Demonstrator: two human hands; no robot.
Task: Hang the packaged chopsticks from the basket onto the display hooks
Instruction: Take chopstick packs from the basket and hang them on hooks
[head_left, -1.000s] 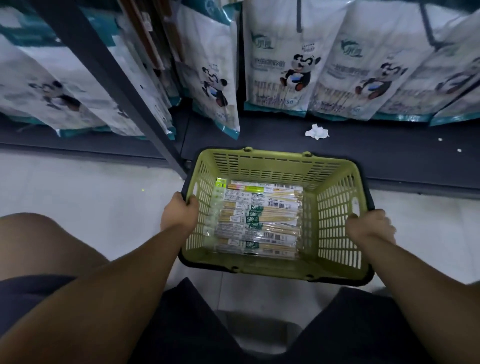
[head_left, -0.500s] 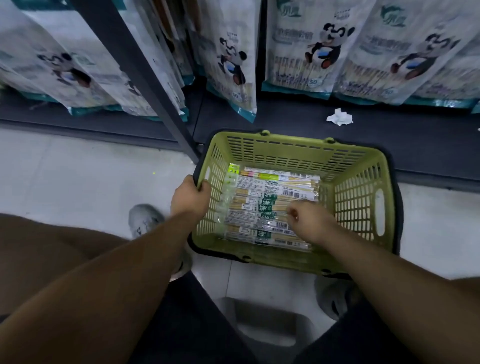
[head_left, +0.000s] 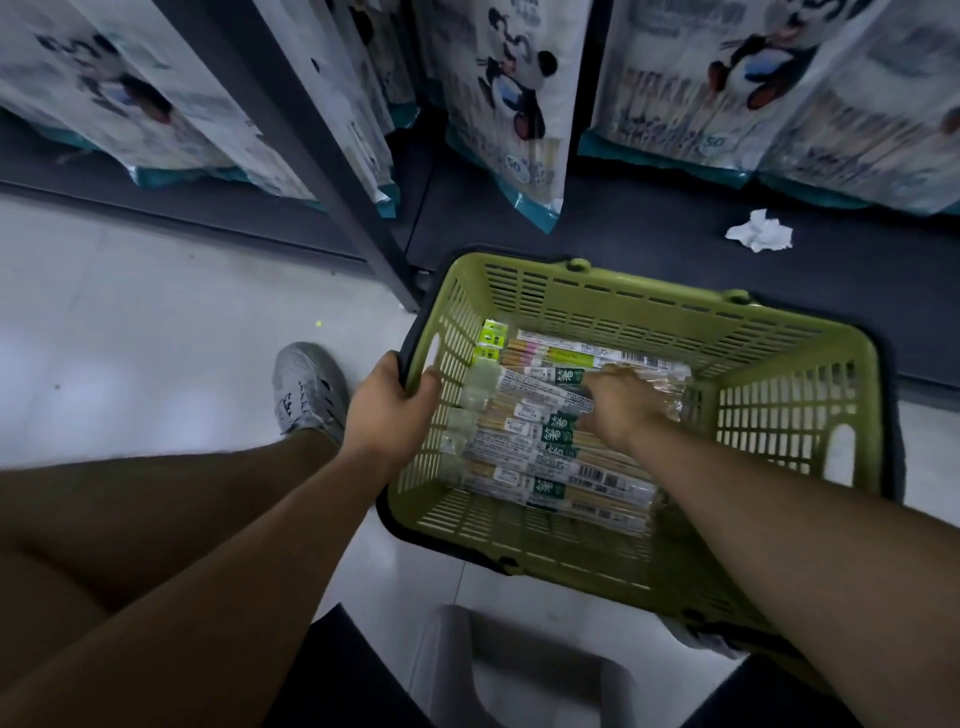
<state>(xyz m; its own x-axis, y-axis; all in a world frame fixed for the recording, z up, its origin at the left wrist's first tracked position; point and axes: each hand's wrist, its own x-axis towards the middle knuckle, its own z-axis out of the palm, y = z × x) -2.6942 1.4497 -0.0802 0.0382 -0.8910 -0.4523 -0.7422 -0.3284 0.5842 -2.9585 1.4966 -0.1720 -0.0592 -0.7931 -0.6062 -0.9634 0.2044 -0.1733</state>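
Observation:
A green plastic basket (head_left: 795, 415) stands on the pale floor before a dark shelf unit. Several clear packs of chopsticks (head_left: 540, 457) with green labels lie side by side on its bottom. My left hand (head_left: 387, 410) grips the basket's left rim. My right hand (head_left: 621, 402) reaches down inside the basket and rests on the upper packs, its fingers curled down onto them; the fingertips are hidden, so a grip does not show. No display hooks are in view.
Large white bags with panda prints (head_left: 524, 104) hang over the dark bottom shelf (head_left: 649, 249). A crumpled white paper (head_left: 759, 233) lies on that shelf. A dark upright post (head_left: 332, 171) meets the floor left of the basket. My grey shoe (head_left: 309, 387) is beside it, a grey stool (head_left: 524, 670) below.
My right hand let go of the basket's right rim, moved into the basket and then slid further up over the packs. The view shifted closer. My left hand kept its hold.

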